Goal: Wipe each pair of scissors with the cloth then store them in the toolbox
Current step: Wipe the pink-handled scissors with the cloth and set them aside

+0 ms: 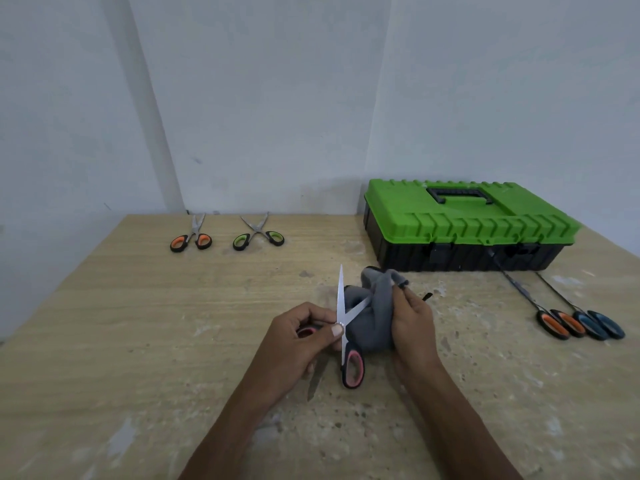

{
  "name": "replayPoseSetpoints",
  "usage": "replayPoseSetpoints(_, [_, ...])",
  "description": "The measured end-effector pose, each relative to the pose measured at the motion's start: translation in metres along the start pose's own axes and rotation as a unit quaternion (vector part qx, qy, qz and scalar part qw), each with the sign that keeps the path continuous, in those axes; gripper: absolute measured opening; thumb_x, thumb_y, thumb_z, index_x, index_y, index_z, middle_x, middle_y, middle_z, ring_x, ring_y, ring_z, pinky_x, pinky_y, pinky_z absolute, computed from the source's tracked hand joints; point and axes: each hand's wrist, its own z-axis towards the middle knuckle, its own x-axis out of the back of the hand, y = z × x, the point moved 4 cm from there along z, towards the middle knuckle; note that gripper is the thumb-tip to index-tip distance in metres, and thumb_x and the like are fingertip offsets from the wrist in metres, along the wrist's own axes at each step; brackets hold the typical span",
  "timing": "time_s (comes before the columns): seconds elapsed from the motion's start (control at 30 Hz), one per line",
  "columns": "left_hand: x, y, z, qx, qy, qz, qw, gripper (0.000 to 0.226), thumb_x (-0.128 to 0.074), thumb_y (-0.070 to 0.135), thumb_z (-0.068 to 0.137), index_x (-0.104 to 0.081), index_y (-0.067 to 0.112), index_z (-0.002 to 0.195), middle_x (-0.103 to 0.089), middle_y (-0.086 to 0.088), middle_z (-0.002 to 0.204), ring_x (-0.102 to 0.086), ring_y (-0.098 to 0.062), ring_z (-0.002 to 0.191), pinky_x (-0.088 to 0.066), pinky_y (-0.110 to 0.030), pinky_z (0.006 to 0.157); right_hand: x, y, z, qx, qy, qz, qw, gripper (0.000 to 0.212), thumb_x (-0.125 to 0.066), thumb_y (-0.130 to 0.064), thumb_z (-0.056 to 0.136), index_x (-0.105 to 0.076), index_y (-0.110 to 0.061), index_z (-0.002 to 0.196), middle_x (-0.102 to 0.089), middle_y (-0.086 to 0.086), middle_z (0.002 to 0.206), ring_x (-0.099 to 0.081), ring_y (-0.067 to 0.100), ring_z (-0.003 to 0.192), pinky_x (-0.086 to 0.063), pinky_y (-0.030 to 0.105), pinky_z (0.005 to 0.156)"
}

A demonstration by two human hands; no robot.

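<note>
Views: one only, a head-worn wide-angle camera; no second view shares the scene.
Position: above the near edge of the table (104,341), at the person's head.
Direction: forward and down, toward the wall corner behind the table.
Nearness: closest to the left hand (298,341) and right hand (414,323), both low in the centre with forearms entering from the bottom edge.
Far reach: the toolbox (464,230) at the right rear, and the wall filling the upper half.
Distortion: the table edges splay outward toward the frame sides.
</note>
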Motion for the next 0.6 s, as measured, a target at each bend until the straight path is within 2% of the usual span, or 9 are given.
replayPoseSetpoints(0.07, [0.004, -0.001, -0.002, 0.003, 0.009, 0.007, 1.0, 0.004, -0.073, 0.013, 0.092, -0.072, 0.009, 0.095, -0.076, -0.012, 0.081, -0.05, -0.004, 0.041, -0.042, -0.025, 0.044, 0.01, -0.001, 0.008, 0.007, 0.02, 0.003, 1.0, 0.021, -0.062, -0.034, 0.097, -0.074, -0.017, 0.1, -0.075, 0.001, 0.093, -0.07, 0.022, 0.092, -0.057, 0.043, 0.084])
replayPoseSetpoints(0.1, [0.007, -0.002, -0.002, 0.005, 0.021, 0.012, 1.0, 0.003, -0.073, 0.014, 0.092, -0.073, 0.012, 0.094, -0.077, -0.01, 0.081, -0.049, -0.007, 0.042, -0.042, -0.026, 0.044, 0.012, -0.002, 0.008, 0.014, 0.025, -0.012, 1.0, 0.022, -0.061, -0.035, 0.098, -0.073, -0.018, 0.105, -0.075, 0.001, 0.098, -0.07, 0.02, 0.095, -0.056, 0.043, 0.085])
replayPoseSetpoints(0.17, [0.012, -0.004, -0.002, 0.009, 0.054, 0.023, 0.998, 0.003, -0.073, 0.016, 0.092, -0.073, 0.016, 0.094, -0.077, -0.005, 0.082, -0.059, -0.016, 0.05, -0.047, -0.029, 0.046, 0.007, -0.005, -0.002, 0.044, 0.021, -0.064, 0.997, 0.021, -0.056, -0.03, 0.101, -0.07, -0.017, 0.109, -0.074, 0.001, 0.098, -0.069, 0.016, 0.092, -0.055, 0.037, 0.078])
replayPoseSetpoints(0.23, [0.014, -0.004, 0.0, 0.009, 0.078, 0.033, 0.996, 0.004, -0.074, 0.019, 0.092, -0.074, 0.019, 0.095, -0.078, -0.001, 0.085, -0.07, -0.024, 0.069, -0.053, -0.036, 0.055, -0.008, -0.008, -0.023, 0.091, -0.018, -0.101, 0.99, 0.02, -0.055, -0.03, 0.1, -0.063, -0.021, 0.116, -0.069, -0.002, 0.105, -0.066, 0.014, 0.098, -0.054, 0.031, 0.081])
replayPoseSetpoints(0.3, [0.012, -0.003, 0.001, 0.007, 0.082, 0.032, 0.996, 0.004, -0.074, 0.021, 0.092, -0.075, 0.021, 0.096, -0.077, 0.0, 0.086, -0.067, -0.024, 0.066, -0.053, -0.036, 0.054, -0.021, -0.015, -0.043, 0.184, -0.051, -0.183, 0.964, 0.033, -0.058, -0.038, 0.096, -0.055, -0.027, 0.127, -0.059, -0.009, 0.118, -0.058, 0.007, 0.111, -0.05, 0.022, 0.09])
replayPoseSetpoints(0.37, [0.009, -0.002, 0.0, 0.009, 0.072, 0.028, 0.997, 0.005, -0.072, 0.02, 0.093, -0.075, 0.021, 0.096, -0.076, -0.001, 0.084, -0.064, -0.023, 0.063, -0.053, -0.036, 0.053, -0.028, -0.013, -0.051, 0.272, -0.062, -0.305, 0.91, 0.046, -0.059, -0.049, 0.092, -0.053, -0.028, 0.132, -0.048, -0.014, 0.126, -0.047, 0.006, 0.121, -0.041, 0.02, 0.098])
replayPoseSetpoints(0.4, [0.009, -0.002, 0.0, 0.01, 0.066, 0.031, 0.997, 0.006, -0.07, 0.018, 0.093, -0.074, 0.021, 0.096, -0.076, -0.004, 0.082, -0.064, -0.024, 0.063, -0.054, -0.038, 0.055, -0.031, -0.011, -0.052, 0.286, -0.069, -0.343, 0.892, 0.048, -0.06, -0.053, 0.091, -0.054, -0.029, 0.132, -0.043, -0.015, 0.127, -0.042, 0.007, 0.124, -0.038, 0.022, 0.101])
replayPoseSetpoints(0.5, [0.006, -0.001, -0.003, 0.0, 0.041, 0.046, 0.998, 0.011, -0.066, 0.014, 0.095, -0.074, 0.021, 0.097, -0.074, -0.009, 0.079, -0.062, -0.023, 0.061, -0.053, -0.037, 0.057, -0.034, -0.006, -0.048, 0.26, -0.066, -0.353, 0.897, 0.041, -0.065, -0.051, 0.091, -0.063, -0.026, 0.124, -0.037, -0.01, 0.123, -0.038, 0.012, 0.122, -0.039, 0.03, 0.104])
replayPoseSetpoints(0.6, [0.001, 0.003, -0.004, -0.024, 0.014, 0.053, 0.998, 0.015, -0.065, 0.012, 0.096, -0.076, 0.022, 0.096, -0.076, -0.001, 0.082, -0.069, -0.018, 0.07, -0.055, -0.032, 0.058, -0.028, -0.006, -0.038, 0.273, -0.03, -0.35, 0.896, 0.035, -0.065, -0.046, 0.092, -0.069, -0.015, 0.107, -0.039, -0.005, 0.109, -0.043, 0.019, 0.108, -0.046, 0.039, 0.093])
